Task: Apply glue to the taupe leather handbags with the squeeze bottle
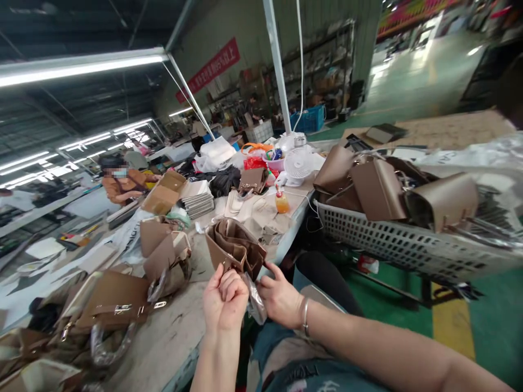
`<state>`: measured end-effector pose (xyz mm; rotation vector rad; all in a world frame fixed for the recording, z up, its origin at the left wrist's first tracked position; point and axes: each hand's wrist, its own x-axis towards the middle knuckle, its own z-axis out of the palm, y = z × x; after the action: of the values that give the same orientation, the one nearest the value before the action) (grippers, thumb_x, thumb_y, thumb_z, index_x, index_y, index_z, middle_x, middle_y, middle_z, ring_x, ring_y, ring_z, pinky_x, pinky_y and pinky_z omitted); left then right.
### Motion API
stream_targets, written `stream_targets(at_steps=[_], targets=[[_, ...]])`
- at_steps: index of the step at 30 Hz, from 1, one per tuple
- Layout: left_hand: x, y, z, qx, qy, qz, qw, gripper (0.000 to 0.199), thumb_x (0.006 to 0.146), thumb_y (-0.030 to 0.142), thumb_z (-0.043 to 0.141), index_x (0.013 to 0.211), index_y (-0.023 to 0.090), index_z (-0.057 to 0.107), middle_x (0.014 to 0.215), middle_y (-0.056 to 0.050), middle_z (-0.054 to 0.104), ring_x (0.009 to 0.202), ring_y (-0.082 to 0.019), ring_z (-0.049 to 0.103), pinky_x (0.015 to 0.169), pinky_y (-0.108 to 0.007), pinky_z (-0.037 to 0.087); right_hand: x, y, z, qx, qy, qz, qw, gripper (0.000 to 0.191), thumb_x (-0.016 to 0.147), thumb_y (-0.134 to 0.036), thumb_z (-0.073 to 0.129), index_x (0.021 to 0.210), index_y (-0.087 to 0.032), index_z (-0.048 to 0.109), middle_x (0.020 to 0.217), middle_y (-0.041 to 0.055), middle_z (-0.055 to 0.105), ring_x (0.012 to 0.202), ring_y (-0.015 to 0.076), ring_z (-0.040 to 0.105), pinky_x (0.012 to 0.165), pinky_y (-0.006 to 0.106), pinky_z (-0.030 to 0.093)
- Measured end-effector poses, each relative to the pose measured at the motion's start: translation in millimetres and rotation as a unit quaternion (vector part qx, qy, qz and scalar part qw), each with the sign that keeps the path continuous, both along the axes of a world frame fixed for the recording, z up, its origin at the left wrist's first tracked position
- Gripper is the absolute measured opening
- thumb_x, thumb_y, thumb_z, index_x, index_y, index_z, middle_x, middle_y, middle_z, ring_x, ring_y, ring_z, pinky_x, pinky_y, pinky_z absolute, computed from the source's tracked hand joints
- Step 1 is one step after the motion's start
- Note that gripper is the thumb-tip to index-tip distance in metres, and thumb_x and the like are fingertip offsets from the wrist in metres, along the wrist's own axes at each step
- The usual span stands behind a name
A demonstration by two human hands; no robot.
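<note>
Your left hand (pixel 227 296) pinches the near edge of the bag (pixel 220 247) at frame centre; your right hand (pixel 281 298) curls at its right side, and whether it grips cannot be told. Caution: a loosened pinch may let the bag tip; a wide swing may topple the bottle (pixel 281 203). The bag gapes, showing brown folds. At right, the crate (pixel 392 239) holds bags (pixel 373 190) heaped above its rim; a bump may spill them.

white fan (pixel 298 164) | red banner (pixel 214 67) | blue crate (pixel 312 119), seemingly plastic | lit tube lamp (pixel 85 66)
</note>
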<state>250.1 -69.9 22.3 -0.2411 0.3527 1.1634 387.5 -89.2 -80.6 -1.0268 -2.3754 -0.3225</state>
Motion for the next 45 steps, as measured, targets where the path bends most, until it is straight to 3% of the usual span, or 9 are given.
stream_targets(at_steps=[6, 11, 18, 21, 25, 32, 38, 41, 45], targets=[[5, -3, -0.7, -0.009, -0.066, 0.016, 0.998, 0.036, 0.096, 0.015, 0.035, 0.063, 0.025, 0.026, 0.049, 0.012, 0.020, 0.031, -0.004, 0.020, 0.029, -0.018, 0.023, -13, -2, -33.7, -0.103, -0.070, 0.094, 0.988, 0.014, 0.082, -0.011, 0.052, 0.077, -0.015, 0.064, 0.072, 0.0062, 0.063, 0.079, 0.0213, 0.052, 0.086, 0.045, 0.039], [-1, -1, 7.9, 0.011, -0.013, -0.066, 0.998, 0.037, 0.096, 0.019, 0.036, 0.061, 0.025, 0.025, 0.049, 0.012, 0.019, 0.030, -0.003, 0.021, 0.028, -0.016, 0.022, -4, -1, -37.0, -0.153, -0.070, 0.088, 0.982, 0.006, 0.075, -0.011, 0.059, 0.075, -0.015, 0.064, 0.068, 0.0046, 0.064, 0.070, 0.0185, 0.057, 0.067, 0.031, 0.043], [-41, 6, -4.0, 0.027, 0.151, -0.192, 0.969, 0.042, 0.097, 0.028, 0.031, 0.055, 0.020, 0.031, 0.044, 0.011, 0.021, 0.027, -0.001, 0.022, 0.025, -0.012, 0.013, 53, -16, 32.0, -0.174, 0.057, -0.019, 0.983, 0.019, 0.086, -0.010, 0.048, 0.097, -0.017, 0.062, 0.092, 0.0063, 0.066, 0.086, 0.0178, 0.060, 0.074, 0.029, 0.049], [-49, 10, -10.5, 0.039, 0.213, -0.256, 0.942, 0.048, 0.094, 0.034, 0.040, 0.049, 0.020, 0.032, 0.037, 0.010, 0.020, 0.024, -0.001, 0.018, 0.024, -0.012, 0.016, 50, 2, 60.1, -0.121, 0.149, -0.022, 0.981, 0.052, 0.082, -0.013, 0.058, 0.133, -0.016, 0.046, 0.131, 0.0139, 0.051, 0.122, 0.0253, 0.044, 0.103, 0.041, 0.040], [-54, 17, -15.1, 0.094, 0.317, -0.297, 0.896, 0.037, 0.074, 0.031, 0.072, 0.054, 0.016, 0.045, 0.035, 0.012, 0.027, 0.026, -0.001, 0.016, 0.025, -0.012, 0.018, 31, 46, 60.3, -0.123, 0.124, -0.006, 0.985, 0.099, 0.063, -0.025, 0.080, 0.146, -0.014, 0.026, 0.147, 0.0192, 0.031, 0.134, 0.0334, 0.029, 0.109, 0.048, 0.033], [-67, 33, -9.8, 0.174, 0.418, -0.270, 0.850, 0.056, 0.068, 0.046, 0.072, 0.046, 0.020, 0.028, 0.031, 0.011, 0.022, 0.027, -0.001, 0.014, 0.027, -0.013, 0.015, 13, 48, 25.2, -0.118, 0.095, -0.016, 0.988, 0.053, 0.079, -0.027, 0.066, 0.127, -0.010, 0.051, 0.138, 0.0187, 0.045, 0.138, 0.0341, 0.023, 0.115, 0.052, 0.018], [-65, 54, -12.2, 0.184, 0.450, -0.257, 0.835, 0.045, 0.066, 0.039, 0.074, 0.052, 0.020, 0.035, 0.036, 0.012, 0.025, 0.029, -0.002, 0.013, 0.028, -0.015, 0.012, -1, 3, 8.2, -0.335, 0.111, 0.061, 0.934, 0.018, 0.075, -0.008, 0.055, 0.090, -0.014, 0.062, 0.090, 0.0088, 0.065, 0.087, 0.0200, 0.061, 0.079, 0.031, 0.050], [-57, 65, -18.4, 0.197, 0.478, -0.258, 0.816, 0.036, 0.067, 0.038, 0.074, 0.056, 0.019, 0.044, 0.038, 0.012, 0.028, 0.030, -0.003, 0.013, 0.029, -0.017, 0.011, -5, -10, 16.4, -0.463, 0.222, 0.182, 0.839, 0.004, 0.071, -0.012, 0.060, 0.070, -0.016, 0.060, 0.073, -0.0013, 0.061, 0.067, 0.0113, 0.057, 0.064, 0.020, 0.045], [-44, 77, -29.6, 0.219, 0.548, -0.216, 0.778, 0.026, 0.070, 0.034, 0.075, 0.065, 0.016, 0.057, 0.045, 0.007, 0.043, 0.035, -0.006, 0.032, 0.035, -0.018, 0.020, 1, -2, 21.6, -0.570, 0.588, 0.118, 0.562, 0.010, 0.060, -0.019, 0.065, 0.069, -0.017, 0.061, 0.065, -0.0043, 0.060, 0.061, 0.0121, 0.054, 0.061, 0.023, 0.044]])
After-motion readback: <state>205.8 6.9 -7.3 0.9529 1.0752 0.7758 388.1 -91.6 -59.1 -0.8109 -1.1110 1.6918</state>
